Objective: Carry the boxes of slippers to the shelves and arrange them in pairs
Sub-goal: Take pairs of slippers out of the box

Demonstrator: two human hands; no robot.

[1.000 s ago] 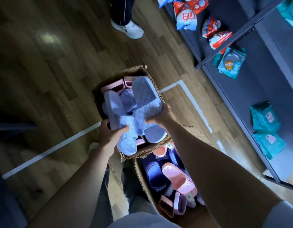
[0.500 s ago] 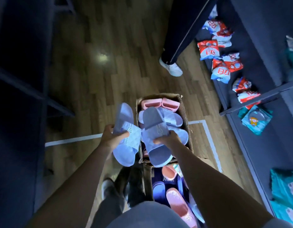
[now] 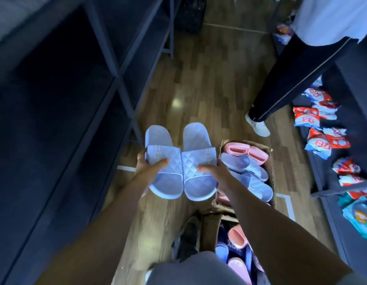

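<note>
a: what's nearest the camera?
b: a box (image 3: 207, 229) of pink and blue slippers at the feet, then a second box (image 3: 270, 167) past it.
a: and the hands?
b: left hand (image 3: 146, 166) grips one blue slipper (image 3: 164, 161), right hand (image 3: 217, 171) grips its match (image 3: 199, 161), side by side, probably to check the pair.
a: where next?
b: likely the dark shelves (image 3: 79, 83) on the left.

You have one view only, from the head camera, looking steeply down over your own forearms. It sits close above your left hand (image 3: 146, 164) and right hand (image 3: 218, 174), facing along the aisle, wide enough to catch shelving on both sides.
</note>
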